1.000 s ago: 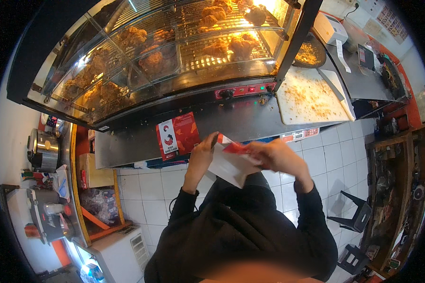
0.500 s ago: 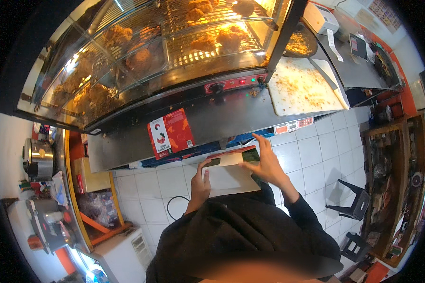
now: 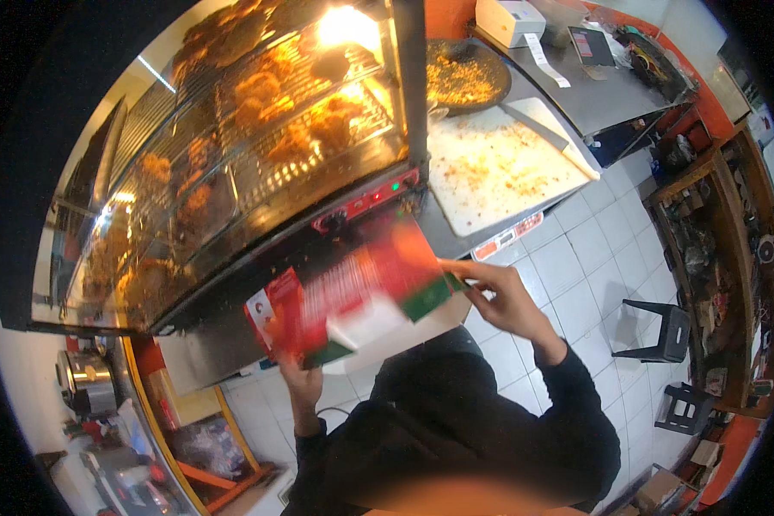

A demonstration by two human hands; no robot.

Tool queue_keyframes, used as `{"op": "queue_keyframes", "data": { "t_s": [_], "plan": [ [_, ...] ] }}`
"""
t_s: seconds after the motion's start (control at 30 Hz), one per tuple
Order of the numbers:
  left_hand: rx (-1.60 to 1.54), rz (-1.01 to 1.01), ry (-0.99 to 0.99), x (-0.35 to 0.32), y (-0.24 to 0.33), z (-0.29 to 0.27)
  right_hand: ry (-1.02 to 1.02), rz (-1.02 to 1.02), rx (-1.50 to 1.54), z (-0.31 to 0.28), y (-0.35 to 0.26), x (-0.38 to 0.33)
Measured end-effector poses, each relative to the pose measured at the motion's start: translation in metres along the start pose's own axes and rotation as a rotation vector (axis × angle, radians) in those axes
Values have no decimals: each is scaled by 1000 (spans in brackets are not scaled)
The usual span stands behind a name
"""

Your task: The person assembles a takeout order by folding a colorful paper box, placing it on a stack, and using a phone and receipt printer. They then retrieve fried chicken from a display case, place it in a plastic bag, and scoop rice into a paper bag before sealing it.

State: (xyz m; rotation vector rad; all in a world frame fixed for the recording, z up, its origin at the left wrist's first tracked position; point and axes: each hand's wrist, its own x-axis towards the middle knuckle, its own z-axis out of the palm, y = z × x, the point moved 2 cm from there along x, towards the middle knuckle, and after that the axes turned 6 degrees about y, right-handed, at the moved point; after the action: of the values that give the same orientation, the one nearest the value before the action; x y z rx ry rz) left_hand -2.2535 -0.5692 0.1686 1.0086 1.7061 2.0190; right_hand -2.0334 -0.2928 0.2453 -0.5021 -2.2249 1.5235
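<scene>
A red, green and white cardboard box [image 3: 365, 279], smeared by motion, is held up at the front of the counter, its printed red side showing and its flaps spread. At its lower left corner my left hand [image 3: 303, 383] is closed on the cardboard, the fingers partly hidden beneath it. My right hand [image 3: 509, 299] pinches the right edge beside a green flap. Behind the box's left end lies another red and white carton [image 3: 267, 305] on the steel counter [image 3: 202, 351], partly covered by the held one.
A lit glass warming cabinet [image 3: 258, 155] with fried chicken stands on the counter. To its right are a crumb-covered white cutting board [image 3: 499, 172] with a knife [image 3: 537, 129], and a dark pan [image 3: 466, 77] of crumbs. Black stools [image 3: 662, 331] stand on the tiled floor at right.
The box has risen from near my body to the counter's front and now shows its red side. My hands have moved farther apart. The view has turned, shifting the cabinet left.
</scene>
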Motion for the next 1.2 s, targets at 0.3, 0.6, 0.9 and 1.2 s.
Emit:
{"op": "queue_keyframes", "data": {
  "t_s": [0.3, 0.6, 0.9, 1.2],
  "plan": [
    [375, -419, 248, 110, -125, 22, 242, 50, 84, 27, 134, 118],
    [591, -532, 392, 105, -172, 31, 386, 158, -78, -32, 259, 322],
    [372, -70, 826, 105, -121, -15, 724, -325, 125, -39, 202, 256],
    [763, 476, 1414, 210, -4, -278, 570, -268, 1021, -47, 128, 219]
  ]
}}
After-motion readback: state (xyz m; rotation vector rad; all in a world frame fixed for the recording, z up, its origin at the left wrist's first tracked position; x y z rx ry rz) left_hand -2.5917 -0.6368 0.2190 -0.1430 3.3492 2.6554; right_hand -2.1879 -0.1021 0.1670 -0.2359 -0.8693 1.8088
